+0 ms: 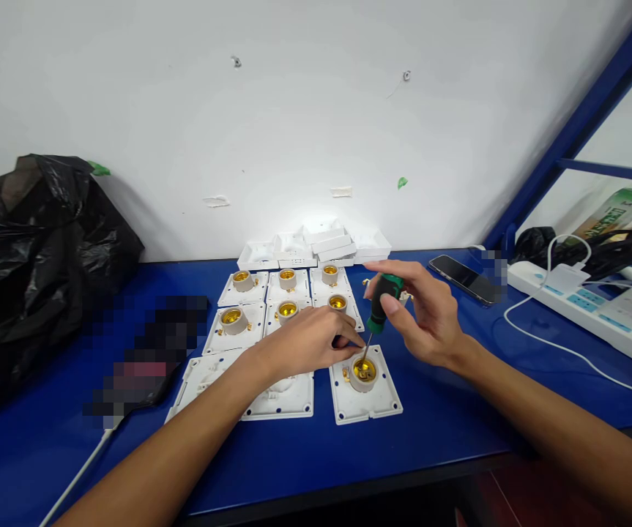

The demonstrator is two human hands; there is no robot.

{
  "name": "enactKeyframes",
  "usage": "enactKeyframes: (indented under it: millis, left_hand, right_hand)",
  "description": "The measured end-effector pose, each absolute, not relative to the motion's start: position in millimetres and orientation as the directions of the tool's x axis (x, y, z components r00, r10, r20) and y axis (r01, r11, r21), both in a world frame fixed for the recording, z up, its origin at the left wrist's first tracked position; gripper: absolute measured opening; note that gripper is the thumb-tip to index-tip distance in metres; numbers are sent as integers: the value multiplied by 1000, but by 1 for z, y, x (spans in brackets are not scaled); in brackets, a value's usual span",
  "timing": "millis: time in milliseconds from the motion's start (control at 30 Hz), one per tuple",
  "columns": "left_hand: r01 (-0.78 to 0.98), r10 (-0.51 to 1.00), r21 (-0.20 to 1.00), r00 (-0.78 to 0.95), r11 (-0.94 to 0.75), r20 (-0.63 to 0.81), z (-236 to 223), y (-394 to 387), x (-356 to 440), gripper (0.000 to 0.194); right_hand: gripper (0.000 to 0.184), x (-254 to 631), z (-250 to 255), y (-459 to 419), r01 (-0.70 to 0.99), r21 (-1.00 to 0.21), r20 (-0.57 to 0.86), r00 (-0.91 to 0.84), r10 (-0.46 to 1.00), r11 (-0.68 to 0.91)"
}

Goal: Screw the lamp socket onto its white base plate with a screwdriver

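Note:
My right hand is wrapped round the green-and-black handle of a screwdriver. Its shaft points down into the brass-lined socket of a lamp holder with a square white base, lying on the table. At the far left edge of that base is my left hand, fingers bent and closed on the lamp holder, one fingertip close to the screwdriver shaft. The palm hides part of the base. Left of it, several similar lamp holders sit in rows, sockets upward. White bases without sockets lie partly under my left forearm.
White covers are piled against the wall. A black plastic bag stands at left, near a blurred dark device with a white cable. At right lie a phone and a white power strip with cords. Small brass parts show behind my right hand.

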State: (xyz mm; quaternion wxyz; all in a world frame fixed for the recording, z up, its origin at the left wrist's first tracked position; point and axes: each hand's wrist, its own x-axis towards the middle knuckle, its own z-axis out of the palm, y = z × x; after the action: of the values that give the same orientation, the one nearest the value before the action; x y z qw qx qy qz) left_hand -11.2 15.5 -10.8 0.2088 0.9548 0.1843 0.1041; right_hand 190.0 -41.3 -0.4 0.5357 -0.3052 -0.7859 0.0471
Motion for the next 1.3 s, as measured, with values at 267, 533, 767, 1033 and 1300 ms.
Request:
enactKeyframes:
  millis: [267,533,767,1033,1300]
  left_hand:
    - [352,426,400,898,-846,111,-10,13,-10,16]
    - [345,428,417,896,-841,122,-10,12,-9,15]
    - [346,444,440,886,-828,138,-14,12,-9,15]
    - [357,456,449,880,-819,131,-15,13,-9,16]
    - [336,435,452,891,-826,132,-16,14,-9,15]
  right_hand:
    - [41,188,-4,-42,435,-391,832,-209,514,811]
    - [39,186,-2,-42,393,-424,817,-223,532,816]
    - [42,186,-2,-43,357,-416,815,-261,517,836]
    - [46,187,-1,-41,389,-390,823,-260,505,835]
    - [41,190,-11,-43,262,-517,786,-231,573,815]
